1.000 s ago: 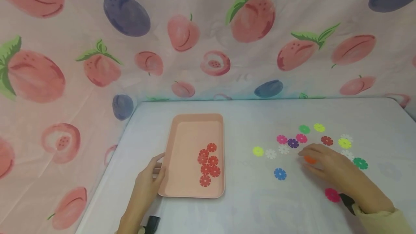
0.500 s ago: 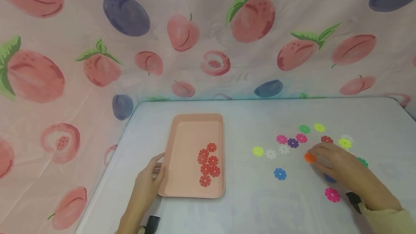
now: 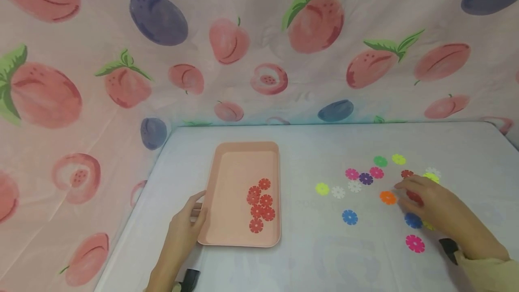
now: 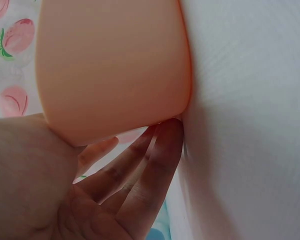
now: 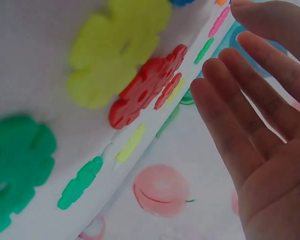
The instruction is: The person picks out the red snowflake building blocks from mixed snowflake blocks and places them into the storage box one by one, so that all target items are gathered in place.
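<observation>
My left hand (image 3: 184,226) touches the left edge of a peach-coloured tray (image 3: 233,170). In the left wrist view, extended fingers (image 4: 155,165) rest against the tray's outer wall (image 4: 115,65). Inside the tray, several red snowflake discs (image 3: 256,225) lie in a loose cluster at the right. Over the right part of the table hovers my right hand (image 3: 435,204), thumb and fingers apart, with a red snowflake disc (image 3: 414,197) showing between them. The right wrist view shows that hand (image 5: 260,120) with straight fingers and nothing held; red discs (image 5: 145,90) lie on the table beyond.
Around my right hand lie an orange disc (image 3: 388,198), a blue disc (image 3: 412,220) and a pink disc (image 3: 415,243). Farther back are purple (image 3: 366,178), green (image 3: 380,161) and yellow (image 3: 399,159) ones. A fruit-print cloth (image 3: 259,26) hangs behind the white table (image 3: 300,256).
My right hand has moved to the right, from over the orange disc to over a red one. The orange disc and a blue disc are now uncovered. My left hand and the tray stay put.
</observation>
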Tool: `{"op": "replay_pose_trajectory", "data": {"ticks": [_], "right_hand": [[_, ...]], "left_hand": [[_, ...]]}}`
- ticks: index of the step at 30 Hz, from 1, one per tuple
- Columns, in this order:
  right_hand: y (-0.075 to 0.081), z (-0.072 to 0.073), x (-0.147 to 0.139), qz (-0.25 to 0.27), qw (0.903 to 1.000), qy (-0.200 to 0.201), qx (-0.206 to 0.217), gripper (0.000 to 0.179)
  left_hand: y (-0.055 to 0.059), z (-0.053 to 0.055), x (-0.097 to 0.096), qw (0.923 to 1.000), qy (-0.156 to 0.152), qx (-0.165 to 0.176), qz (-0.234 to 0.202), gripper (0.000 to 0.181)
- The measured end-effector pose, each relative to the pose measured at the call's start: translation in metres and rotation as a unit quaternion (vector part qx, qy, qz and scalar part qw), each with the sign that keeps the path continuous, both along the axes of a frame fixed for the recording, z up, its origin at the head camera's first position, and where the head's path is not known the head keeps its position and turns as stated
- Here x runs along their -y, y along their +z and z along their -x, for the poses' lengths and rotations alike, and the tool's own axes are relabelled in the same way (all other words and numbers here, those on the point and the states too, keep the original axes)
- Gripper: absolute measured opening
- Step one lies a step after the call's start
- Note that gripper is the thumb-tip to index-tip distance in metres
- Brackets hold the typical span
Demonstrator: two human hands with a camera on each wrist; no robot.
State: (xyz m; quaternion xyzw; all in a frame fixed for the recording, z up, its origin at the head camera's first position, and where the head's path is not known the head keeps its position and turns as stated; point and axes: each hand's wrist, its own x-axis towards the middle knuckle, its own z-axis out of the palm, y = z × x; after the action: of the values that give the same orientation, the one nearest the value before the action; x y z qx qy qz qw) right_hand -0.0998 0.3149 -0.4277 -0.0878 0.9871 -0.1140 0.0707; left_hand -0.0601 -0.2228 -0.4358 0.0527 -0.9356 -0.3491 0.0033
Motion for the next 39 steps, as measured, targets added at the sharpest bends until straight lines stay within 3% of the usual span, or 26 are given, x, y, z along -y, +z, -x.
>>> {"op": "replay_pose_trajectory", "data": {"ticks": [15,39], "right_hand": [[-0.001,0.007,-0.015,-0.014,0.9996,-0.014,0.018,0.054],[-0.006,0.009,-0.020,0.025,0.9995,0.014,-0.015,0.038]], "left_hand": [[-0.001,0.000,0.001,1.0000,0.003,-0.003,0.001,0.045],[0.001,0.000,0.000,1.0000,0.001,0.003,-0.004,0.045]]}}
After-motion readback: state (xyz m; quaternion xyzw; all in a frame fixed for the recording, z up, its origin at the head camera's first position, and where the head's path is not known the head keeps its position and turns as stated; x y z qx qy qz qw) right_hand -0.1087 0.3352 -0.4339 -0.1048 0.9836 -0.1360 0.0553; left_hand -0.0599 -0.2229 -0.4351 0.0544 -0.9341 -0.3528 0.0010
